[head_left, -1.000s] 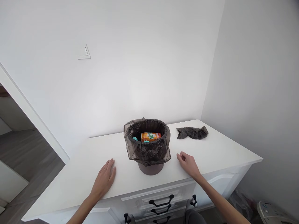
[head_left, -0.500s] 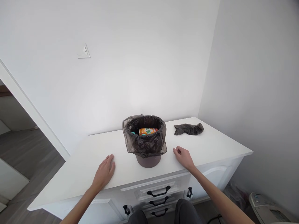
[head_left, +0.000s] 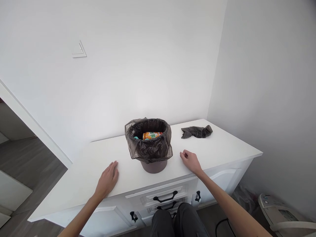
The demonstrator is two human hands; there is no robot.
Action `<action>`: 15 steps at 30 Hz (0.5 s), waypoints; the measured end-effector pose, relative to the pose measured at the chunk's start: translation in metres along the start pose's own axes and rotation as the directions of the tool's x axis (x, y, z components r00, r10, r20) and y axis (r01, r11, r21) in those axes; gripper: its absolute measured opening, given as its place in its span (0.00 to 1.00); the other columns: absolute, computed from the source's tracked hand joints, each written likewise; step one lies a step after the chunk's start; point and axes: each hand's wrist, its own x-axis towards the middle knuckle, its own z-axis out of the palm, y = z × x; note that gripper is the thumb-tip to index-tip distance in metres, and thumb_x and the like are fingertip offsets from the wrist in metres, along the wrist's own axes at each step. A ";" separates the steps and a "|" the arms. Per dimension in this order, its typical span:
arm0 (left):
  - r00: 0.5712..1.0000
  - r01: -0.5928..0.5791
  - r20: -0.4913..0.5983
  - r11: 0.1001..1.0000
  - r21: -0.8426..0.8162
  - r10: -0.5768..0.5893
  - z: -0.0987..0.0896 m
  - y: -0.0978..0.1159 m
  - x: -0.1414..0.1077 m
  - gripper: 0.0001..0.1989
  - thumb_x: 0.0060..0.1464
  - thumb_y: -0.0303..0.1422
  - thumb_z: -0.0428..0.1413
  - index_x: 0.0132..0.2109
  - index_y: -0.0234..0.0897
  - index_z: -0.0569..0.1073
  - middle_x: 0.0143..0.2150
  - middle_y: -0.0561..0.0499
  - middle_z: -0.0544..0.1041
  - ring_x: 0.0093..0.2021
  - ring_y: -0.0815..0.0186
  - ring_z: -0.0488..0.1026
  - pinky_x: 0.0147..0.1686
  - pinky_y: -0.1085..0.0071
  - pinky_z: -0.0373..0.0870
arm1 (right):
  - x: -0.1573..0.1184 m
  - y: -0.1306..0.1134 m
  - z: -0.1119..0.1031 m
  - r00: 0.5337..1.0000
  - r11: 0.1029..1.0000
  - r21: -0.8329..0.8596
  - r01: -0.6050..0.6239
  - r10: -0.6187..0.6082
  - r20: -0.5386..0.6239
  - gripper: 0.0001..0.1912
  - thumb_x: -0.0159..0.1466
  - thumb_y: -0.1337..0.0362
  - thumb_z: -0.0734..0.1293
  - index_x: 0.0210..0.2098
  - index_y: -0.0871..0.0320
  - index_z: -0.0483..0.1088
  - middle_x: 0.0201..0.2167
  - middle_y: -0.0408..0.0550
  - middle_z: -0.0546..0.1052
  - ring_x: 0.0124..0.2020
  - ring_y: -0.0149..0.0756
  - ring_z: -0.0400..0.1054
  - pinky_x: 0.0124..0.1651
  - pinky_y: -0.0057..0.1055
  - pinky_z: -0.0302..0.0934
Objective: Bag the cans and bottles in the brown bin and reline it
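A brown bin (head_left: 153,166) stands on the white cabinet top, its rim covered by a dark translucent bag (head_left: 150,148). Inside it show an orange packet (head_left: 151,135) with green print and bits of something teal. Left of the bin, my left hand (head_left: 107,179) lies flat on the cabinet top, holding nothing. My right hand (head_left: 190,160) rests to the right of the bin with its fingers curled in, and nothing shows in it. Behind that hand lies a crumpled dark bag (head_left: 197,132).
The white cabinet (head_left: 86,184) has black handles along its front. A wall switch (head_left: 79,50) is at the upper left. On the floor at the lower right are a pale appliance (head_left: 278,210), clear plastic and a black cable.
The view has shifted slightly, and the knees below the cabinet have come closer together. Both hands keep their places on the cabinet top.
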 end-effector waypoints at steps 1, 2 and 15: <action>1.000 -0.001 -0.002 1.000 -0.006 0.001 0.000 0.000 0.000 0.28 0.68 0.40 0.41 0.69 0.36 0.65 0.72 0.44 0.67 0.73 0.53 0.61 0.69 0.51 0.61 | 0.000 -0.001 -0.001 1.000 1.000 0.001 0.001 -0.001 0.001 0.20 0.66 0.50 0.59 0.23 0.52 0.53 0.19 0.38 0.60 0.24 0.33 0.53 0.30 0.31 0.50; 1.000 -0.003 -0.003 1.000 -0.012 0.003 0.000 -0.001 0.000 0.27 0.68 0.39 0.41 0.69 0.36 0.65 0.71 0.45 0.68 0.73 0.53 0.61 0.69 0.51 0.61 | 0.000 -0.001 -0.001 1.000 1.000 0.001 0.001 -0.001 0.002 0.20 0.66 0.50 0.59 0.23 0.52 0.53 0.19 0.38 0.60 0.24 0.33 0.53 0.30 0.31 0.50; 0.999 -0.051 0.000 0.997 0.056 0.051 0.002 -0.016 0.003 0.28 0.68 0.36 0.40 0.71 0.40 0.63 0.72 0.48 0.66 0.72 0.55 0.62 0.69 0.50 0.64 | 0.005 -0.007 -0.004 1.000 0.998 0.064 0.003 -0.004 0.013 0.20 0.67 0.51 0.59 0.23 0.52 0.52 0.19 0.38 0.60 0.23 0.33 0.53 0.30 0.31 0.48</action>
